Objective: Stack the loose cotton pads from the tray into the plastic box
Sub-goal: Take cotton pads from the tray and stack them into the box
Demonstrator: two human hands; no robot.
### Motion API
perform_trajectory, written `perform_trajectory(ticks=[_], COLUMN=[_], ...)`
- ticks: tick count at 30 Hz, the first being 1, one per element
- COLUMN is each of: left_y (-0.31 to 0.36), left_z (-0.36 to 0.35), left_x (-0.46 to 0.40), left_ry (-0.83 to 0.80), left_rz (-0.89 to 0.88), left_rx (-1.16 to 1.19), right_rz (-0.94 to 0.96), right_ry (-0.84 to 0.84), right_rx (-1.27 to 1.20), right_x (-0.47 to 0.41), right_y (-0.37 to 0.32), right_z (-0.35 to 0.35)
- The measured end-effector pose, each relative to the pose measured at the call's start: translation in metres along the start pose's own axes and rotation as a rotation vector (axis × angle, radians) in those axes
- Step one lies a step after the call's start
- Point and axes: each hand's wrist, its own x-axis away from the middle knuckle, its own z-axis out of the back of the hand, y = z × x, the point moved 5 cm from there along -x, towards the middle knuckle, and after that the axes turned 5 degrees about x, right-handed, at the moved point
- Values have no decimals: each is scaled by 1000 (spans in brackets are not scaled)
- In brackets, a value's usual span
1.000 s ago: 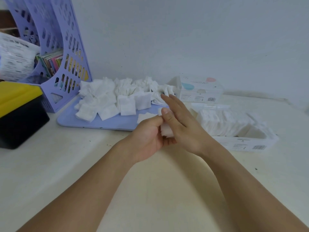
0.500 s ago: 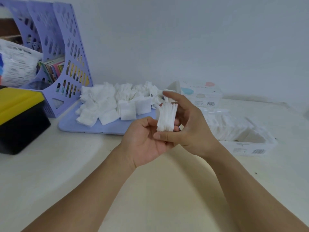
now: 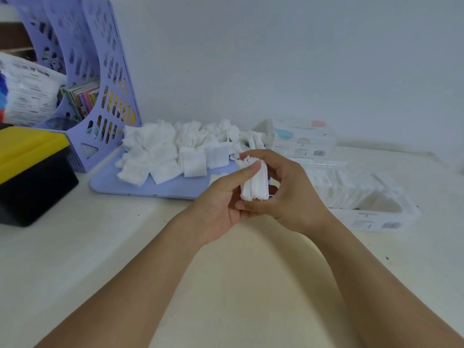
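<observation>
Hands — left hand (image 3: 221, 204) & right hand (image 3: 288, 194), 2 — both gripping 1 pad stack (image 3: 254, 183) upright.

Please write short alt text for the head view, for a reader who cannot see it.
Both hands, left hand and right hand, hold an upright stack of cotton pads above a pale table. Behind lies a lilac tray piled with loose pads; to the right stands a clear plastic box partly filled with pads.
</observation>
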Motion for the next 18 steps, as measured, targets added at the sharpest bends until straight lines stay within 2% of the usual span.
perform_trajectory(ticks=[18], left_y=[3], left_z=[-1], left_x=[-2], left_ry=[-57], left_rz=[-28], left_rx=[128], right_rz=[-7], right_ry=[42], right_rx=[-83], right_x=[-2], right_y=[-3], right_z=[10])
